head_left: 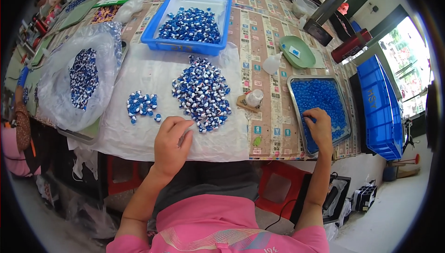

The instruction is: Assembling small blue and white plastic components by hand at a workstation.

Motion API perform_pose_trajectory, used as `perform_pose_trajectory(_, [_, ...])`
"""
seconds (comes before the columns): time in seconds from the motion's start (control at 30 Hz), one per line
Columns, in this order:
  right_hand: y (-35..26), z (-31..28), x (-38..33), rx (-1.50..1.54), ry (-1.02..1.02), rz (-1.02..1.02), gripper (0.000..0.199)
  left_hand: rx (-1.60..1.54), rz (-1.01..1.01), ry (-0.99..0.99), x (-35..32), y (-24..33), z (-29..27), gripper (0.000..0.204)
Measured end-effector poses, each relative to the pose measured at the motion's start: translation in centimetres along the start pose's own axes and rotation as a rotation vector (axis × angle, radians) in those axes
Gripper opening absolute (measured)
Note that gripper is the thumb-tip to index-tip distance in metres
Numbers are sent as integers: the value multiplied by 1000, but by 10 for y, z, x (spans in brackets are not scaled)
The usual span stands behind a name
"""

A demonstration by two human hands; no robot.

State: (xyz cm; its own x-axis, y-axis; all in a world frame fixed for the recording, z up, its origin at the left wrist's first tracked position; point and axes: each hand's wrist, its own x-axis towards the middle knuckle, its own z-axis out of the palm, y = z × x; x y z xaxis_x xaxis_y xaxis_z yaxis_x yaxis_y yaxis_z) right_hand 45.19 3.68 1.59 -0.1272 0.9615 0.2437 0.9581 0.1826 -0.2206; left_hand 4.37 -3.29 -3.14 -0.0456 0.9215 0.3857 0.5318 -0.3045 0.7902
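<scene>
My left hand [171,144] is at the front edge of a white cloth [113,137], its fingers curled in toward the thumb. What it holds, if anything, is hidden. Just beyond it lie a large pile of blue-and-white beads [201,90] and, to the left, a smaller group of the same beads [141,103]. Over a metal tray [351,128] of clear blue beads [317,96], my right hand [319,125] reaches down with thumb and fingers closed together at the beads. Whatever sits between those fingertips is too small to make out.
A blue plastic bin [227,21] with more beads stands behind the pile. At left is a clear plastic bag [53,93] of beads. Between pile and tray stand a small jar [254,97] and a white squeeze bottle [272,64]. A green plate [310,58] lies behind the tray; a blue crate [380,109] is at right.
</scene>
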Motion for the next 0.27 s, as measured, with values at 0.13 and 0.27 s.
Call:
perform_pose_trajectory(0.13, [7,6,4,-3,44,84,16,36,106,-7,1,-2,5,23])
perform_pose_trajectory(0.27, [4,8,4,-30,73,135,16,117,132,-110,2,-4,9,23])
